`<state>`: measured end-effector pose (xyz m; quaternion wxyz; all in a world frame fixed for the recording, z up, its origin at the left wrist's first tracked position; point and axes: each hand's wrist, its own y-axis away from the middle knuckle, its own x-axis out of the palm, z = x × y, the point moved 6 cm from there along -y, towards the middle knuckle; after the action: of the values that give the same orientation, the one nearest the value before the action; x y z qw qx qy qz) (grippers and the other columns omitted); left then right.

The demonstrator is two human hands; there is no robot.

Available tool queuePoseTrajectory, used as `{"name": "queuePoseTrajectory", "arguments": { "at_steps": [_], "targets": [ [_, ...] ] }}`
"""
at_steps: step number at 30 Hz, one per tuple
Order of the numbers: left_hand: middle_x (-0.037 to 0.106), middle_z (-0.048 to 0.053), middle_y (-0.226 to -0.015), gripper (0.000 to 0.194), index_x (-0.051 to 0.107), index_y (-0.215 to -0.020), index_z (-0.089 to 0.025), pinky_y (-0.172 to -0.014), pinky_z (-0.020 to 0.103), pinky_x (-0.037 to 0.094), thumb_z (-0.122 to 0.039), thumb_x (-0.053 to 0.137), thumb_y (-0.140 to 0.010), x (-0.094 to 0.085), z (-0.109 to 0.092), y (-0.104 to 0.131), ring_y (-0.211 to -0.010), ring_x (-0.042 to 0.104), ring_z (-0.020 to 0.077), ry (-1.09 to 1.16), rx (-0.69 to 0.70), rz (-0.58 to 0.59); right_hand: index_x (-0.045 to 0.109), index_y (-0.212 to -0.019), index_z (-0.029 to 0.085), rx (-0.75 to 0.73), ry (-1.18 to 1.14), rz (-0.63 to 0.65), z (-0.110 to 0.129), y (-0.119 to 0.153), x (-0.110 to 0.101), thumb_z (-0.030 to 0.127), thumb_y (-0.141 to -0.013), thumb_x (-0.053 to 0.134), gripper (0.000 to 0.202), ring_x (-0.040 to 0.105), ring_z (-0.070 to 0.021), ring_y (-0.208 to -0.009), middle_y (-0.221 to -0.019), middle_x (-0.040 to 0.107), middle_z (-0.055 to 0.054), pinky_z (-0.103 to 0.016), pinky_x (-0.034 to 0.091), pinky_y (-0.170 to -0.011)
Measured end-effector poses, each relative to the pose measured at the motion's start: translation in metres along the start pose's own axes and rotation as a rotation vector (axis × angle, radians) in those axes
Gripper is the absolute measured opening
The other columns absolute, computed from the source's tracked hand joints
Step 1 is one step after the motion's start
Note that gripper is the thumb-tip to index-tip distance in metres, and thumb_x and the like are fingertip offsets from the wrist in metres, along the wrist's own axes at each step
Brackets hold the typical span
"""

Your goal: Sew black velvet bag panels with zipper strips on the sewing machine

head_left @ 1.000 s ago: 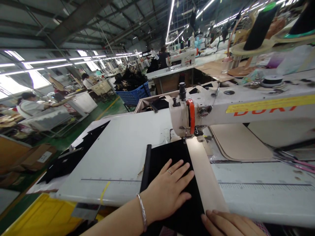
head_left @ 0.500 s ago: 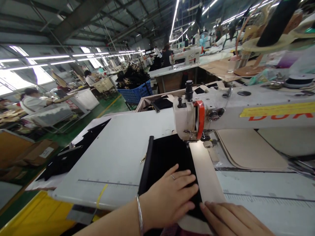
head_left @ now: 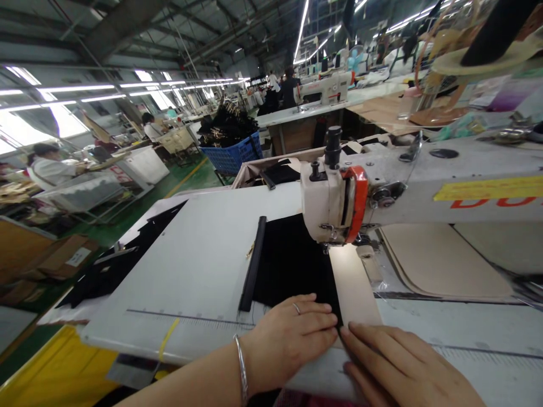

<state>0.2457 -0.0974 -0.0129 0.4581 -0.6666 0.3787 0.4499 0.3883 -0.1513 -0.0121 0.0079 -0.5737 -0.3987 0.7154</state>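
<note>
We press a black fabric panel (head_left: 292, 265) flat on the white worktop (head_left: 203, 254), near its front edge and just left of the sewing machine head (head_left: 335, 206); its far end now lies under the head at the needle, where a second ago that end had barely reached it. Our left hand (head_left: 292, 333) lies palm down on the panel's near end, fingers together and extended, gripping nothing, a ring on one finger and a bracelet (head_left: 241, 367) at the wrist. Our right hand (head_left: 394, 362) has come up from the front edge and rests flat beside the left, fingers close together, on the near end of the pale strip (head_left: 354, 282) that runs along the panel's right side. Over the last second the panel and strip have travelled away from us toward the head, and more bare worktop shows at the front; we judge the seam to be feeding steadily, with both hands steering rather than holding. A black bar (head_left: 253, 263) lies along the panel's left edge. Beyond it, dark cut pieces (head_left: 123, 260) sit at the worktop's left edge. Farther off, a blue crate (head_left: 233, 158) holds black goods, and other people work at their own tables.
</note>
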Motion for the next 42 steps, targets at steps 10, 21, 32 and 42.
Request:
{"name": "queuePoseTrajectory", "arguments": {
  "at_steps": [10,21,32,42],
  "targets": [
    [0.061,0.005,-0.13,0.027,0.059,-0.117,-0.014,-0.117,0.033,0.031,-0.018,0.04,-0.099,-0.002,0.026,-0.021,-0.129,0.047,0.0158,-0.079,-0.053,0.065,0.058,-0.12,0.024,0.107,-0.061,0.126,-0.023,-0.007,0.02,0.035,-0.089,0.057,0.033,0.06,-0.0188,-0.097,-0.11,0.064,-0.002,-0.038,0.05,-0.084],
    [0.06,0.006,-0.126,0.025,0.058,-0.115,-0.012,-0.114,0.032,0.034,-0.011,0.043,-0.095,0.0,0.063,-0.041,-0.125,0.05,0.0165,-0.063,-0.094,0.1,0.06,-0.117,0.024,0.182,-0.095,0.25,-0.049,-0.037,0.037,0.033,-0.089,0.054,0.03,0.058,-0.0206,-0.102,-0.111,0.063,-0.003,-0.041,0.048,-0.089],
    [0.063,0.007,-0.117,0.022,0.06,-0.111,-0.013,-0.104,0.031,0.045,-0.01,0.05,-0.092,0.004,0.095,-0.054,-0.113,0.057,0.0176,-0.034,-0.228,0.019,0.057,-0.127,0.024,0.2,-0.029,0.277,-0.072,-0.055,0.055,0.036,-0.091,0.048,0.039,0.061,-0.0244,-0.101,-0.12,0.063,-0.006,-0.046,0.049,-0.088],
    [0.067,0.005,-0.112,0.025,0.064,-0.107,-0.015,-0.103,0.031,0.048,-0.005,0.051,-0.088,0.012,0.107,-0.055,-0.11,0.059,0.0171,-0.046,-0.309,-0.015,0.054,-0.131,0.023,0.222,-0.031,0.286,-0.073,-0.057,0.06,0.036,-0.092,0.044,0.042,0.057,-0.0252,-0.109,-0.128,0.059,-0.006,-0.046,0.047,-0.094]
  ]
}}
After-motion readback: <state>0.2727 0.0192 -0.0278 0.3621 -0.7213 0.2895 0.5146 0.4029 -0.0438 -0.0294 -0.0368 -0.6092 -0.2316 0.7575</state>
